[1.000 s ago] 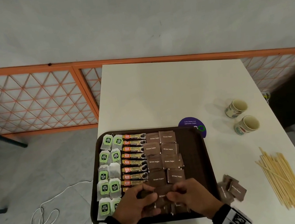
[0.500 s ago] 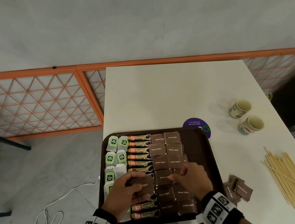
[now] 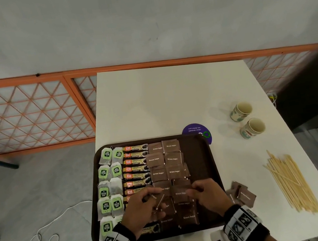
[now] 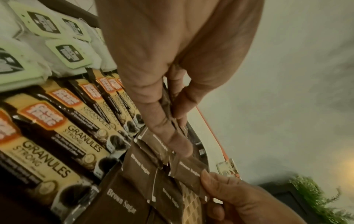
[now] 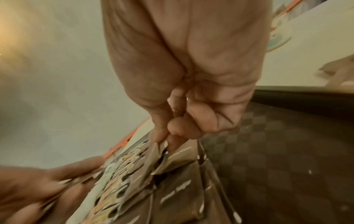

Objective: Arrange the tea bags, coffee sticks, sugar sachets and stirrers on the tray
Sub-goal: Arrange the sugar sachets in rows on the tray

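Observation:
A dark brown tray (image 3: 206, 154) holds two columns of green-tagged tea bags (image 3: 109, 170), a row of coffee sticks (image 3: 135, 168) and columns of brown sugar sachets (image 3: 165, 159). Over the tray's near middle, my left hand (image 3: 145, 208) pinches a few sugar sachets (image 4: 168, 106) between thumb and fingers, tilted on edge. My right hand (image 3: 206, 194) pinches the edge of another sachet (image 3: 182, 193) lying in the right sugar column; its fingertips (image 5: 168, 141) show on the sachet (image 5: 182, 153). Wooden stirrers (image 3: 290, 180) lie on the table, right of the tray.
A small heap of loose sugar sachets (image 3: 242, 194) lies just right of the tray. Two paper cups (image 3: 240, 111) (image 3: 253, 127) stand at the far right, with a purple sticker (image 3: 195, 131) by the tray's far corner. The white table (image 3: 160, 99) ends close to the tray's left rim.
My left hand has shifted right, from over the coffee sticks toward the sugar columns, and its sachets now stand tilted. My right hand has stayed over the near right sugar column.

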